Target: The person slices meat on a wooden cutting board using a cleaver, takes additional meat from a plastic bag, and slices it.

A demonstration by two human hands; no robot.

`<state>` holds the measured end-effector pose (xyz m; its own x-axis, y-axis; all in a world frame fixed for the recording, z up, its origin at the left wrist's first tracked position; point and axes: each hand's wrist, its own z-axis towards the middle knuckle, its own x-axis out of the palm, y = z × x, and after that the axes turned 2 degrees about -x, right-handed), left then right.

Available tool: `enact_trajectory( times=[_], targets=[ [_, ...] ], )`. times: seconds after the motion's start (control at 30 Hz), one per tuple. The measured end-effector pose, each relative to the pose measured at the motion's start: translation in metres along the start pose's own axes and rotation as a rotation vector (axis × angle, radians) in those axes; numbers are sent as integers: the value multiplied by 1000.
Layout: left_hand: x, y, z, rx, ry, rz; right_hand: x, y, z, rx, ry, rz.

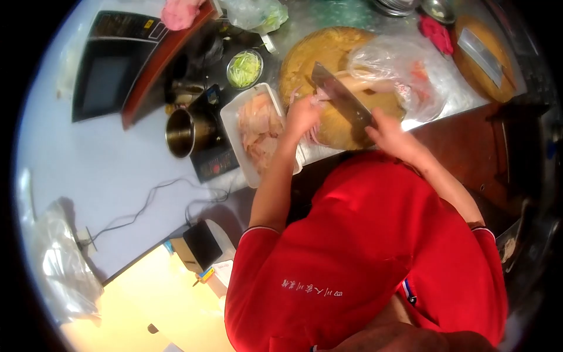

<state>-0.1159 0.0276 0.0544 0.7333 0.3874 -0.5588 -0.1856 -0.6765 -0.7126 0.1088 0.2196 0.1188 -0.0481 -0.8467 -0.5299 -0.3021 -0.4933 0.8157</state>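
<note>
A wide cleaver (344, 97) is gripped by its handle in my right hand (392, 136), its blade slanting up and left over the round wooden board (299, 56). My left hand (302, 119) is closed on pale pink meat strips (314, 134) at the board's left edge, close to the blade. Beyond the cleaver a longer piece of pale meat (369, 81) lies partly under a clear plastic bag (390, 56). Left of my left hand stands a white tub (233, 111) holding pale meat slices (258, 126).
A bowl of shredded greens (244, 69) stands behind the tub. Further left are a metal pot (180, 134) and a black scale-like device (216, 167). A second cleaver (480, 57) lies on another round board (498, 88) at the right, beside a red cloth (436, 35).
</note>
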Motion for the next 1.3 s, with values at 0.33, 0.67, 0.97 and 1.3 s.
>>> enact_trajectory(
  times=[0.33,0.67,0.97,1.3],
  targets=[
    [-7,13,-17,-198,249,-816,-3,6,8,9,-15,45],
    [-11,-10,-25,-336,241,-488,14,6,11,-145,77,-118],
    [6,-22,-28,49,-222,-124,29,6,46,-118,62,-260],
    [4,-49,-13,616,-161,519,-32,-33,28,-31,-119,-299]
  ],
)
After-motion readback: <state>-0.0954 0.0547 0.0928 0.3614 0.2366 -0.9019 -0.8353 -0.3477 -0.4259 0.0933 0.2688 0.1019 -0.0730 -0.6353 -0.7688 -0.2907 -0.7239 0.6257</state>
